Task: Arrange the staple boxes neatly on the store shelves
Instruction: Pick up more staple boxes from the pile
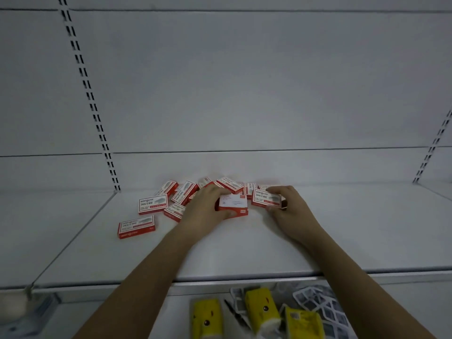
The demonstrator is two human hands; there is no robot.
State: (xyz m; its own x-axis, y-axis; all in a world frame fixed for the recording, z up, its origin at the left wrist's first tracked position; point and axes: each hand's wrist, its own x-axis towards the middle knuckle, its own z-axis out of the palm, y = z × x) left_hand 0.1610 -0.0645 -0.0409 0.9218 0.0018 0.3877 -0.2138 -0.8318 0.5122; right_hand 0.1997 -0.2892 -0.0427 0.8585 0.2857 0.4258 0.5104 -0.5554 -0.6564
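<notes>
So the staple boxes (pixel 186 196) are red-and-white, dumped in a loose pile toward the back middle of the white shelf (pixel 244 245), all at random angles. A couple have strayed out to the left, like the front-left box (pixel 136 226) sitting on its own nearer the shelf edge.

The left hand (pixel 208 211) is gripping the center box (pixel 232 206), fingers curled over its far edge and thumb on the near side. That box sits label-up with its long axis running left to right, and it pokes out to the right of the hand. The right hand (pixel 288 209) pinches the right box (pixel 266 197) the same way, fingers over the back and thumb at the front; this one lies just beside the center box, slightly farther back, also long side left-right but a bit skewed.

Both boxes are already in hand, so no reaching needed. My guess is the next bit is just sliding the two together so their short ends line up, and the gap between them is small.

Below the shelf there are yellow tissue packs (pixel 259 311) and some white plastic frames (pixel 318 307), not part of this.
</notes>
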